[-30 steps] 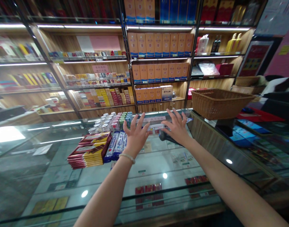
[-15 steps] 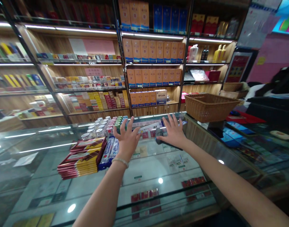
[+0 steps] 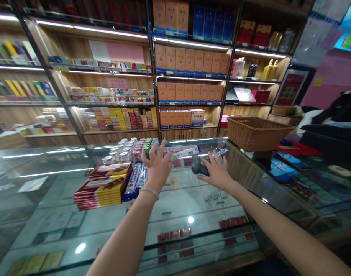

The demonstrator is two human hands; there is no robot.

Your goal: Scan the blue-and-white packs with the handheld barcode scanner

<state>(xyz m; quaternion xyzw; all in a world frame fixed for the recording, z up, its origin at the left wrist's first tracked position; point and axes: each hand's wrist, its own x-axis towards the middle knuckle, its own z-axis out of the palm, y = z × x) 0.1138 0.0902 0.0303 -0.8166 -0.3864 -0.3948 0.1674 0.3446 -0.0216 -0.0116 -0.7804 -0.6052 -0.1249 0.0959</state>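
Both our arms stretch out over the glass desk [image 3: 192,199]. Our left hand [image 3: 156,166] hangs above it, fingers [image 3: 162,147] spread wide, holding nothing, just beside one stack of chocolate bars [image 3: 102,186]. Our right hand [image 3: 217,172] has fingers loosely spread, touching one dark scanner [image 3: 197,165] lying on the desk. Farther right stands one wicker basket [image 3: 257,133].

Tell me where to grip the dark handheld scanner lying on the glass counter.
Grip the scanner by its slim handle, which runs under the right hand, probably coming from above and its right. Its bulky rounded head points left toward the left hand and looks harder to close fingers around.
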